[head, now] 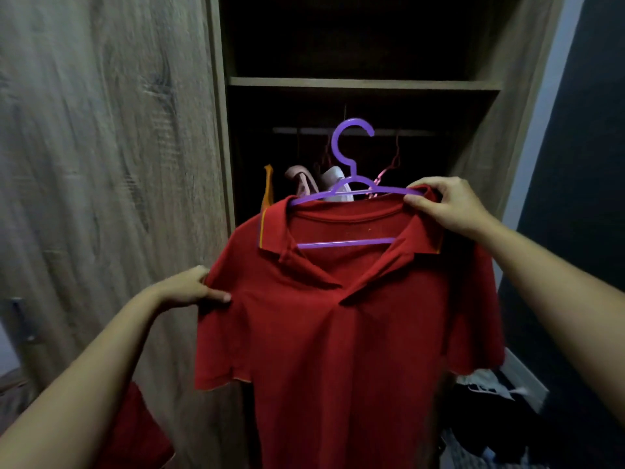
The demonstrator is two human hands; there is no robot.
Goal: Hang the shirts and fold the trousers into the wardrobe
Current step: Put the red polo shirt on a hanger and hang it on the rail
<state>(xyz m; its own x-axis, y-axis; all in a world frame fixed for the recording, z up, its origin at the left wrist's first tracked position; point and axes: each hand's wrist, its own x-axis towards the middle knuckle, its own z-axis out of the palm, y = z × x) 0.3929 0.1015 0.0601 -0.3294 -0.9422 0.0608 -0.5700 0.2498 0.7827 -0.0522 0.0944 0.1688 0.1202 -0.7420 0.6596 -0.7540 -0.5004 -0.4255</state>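
I note left hand (189, 289) pinching shirt (338, 333) shoulder, right hand (446, 204) gripping collar and hanger (345, 243). Risk, my judgement: shoulder by left hand slides off hanger once released.

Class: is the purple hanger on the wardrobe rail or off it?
Off. The purple hanger is held by the right hand with the red shirt, its hook free before the rail.

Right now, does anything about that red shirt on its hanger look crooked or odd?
Yes. The red shirt hangs unevenly on the purple hanger: the hanger's arms show bare above the collar, and the shoulder pinched by the left hand sags lower than the side gripped by the right hand.
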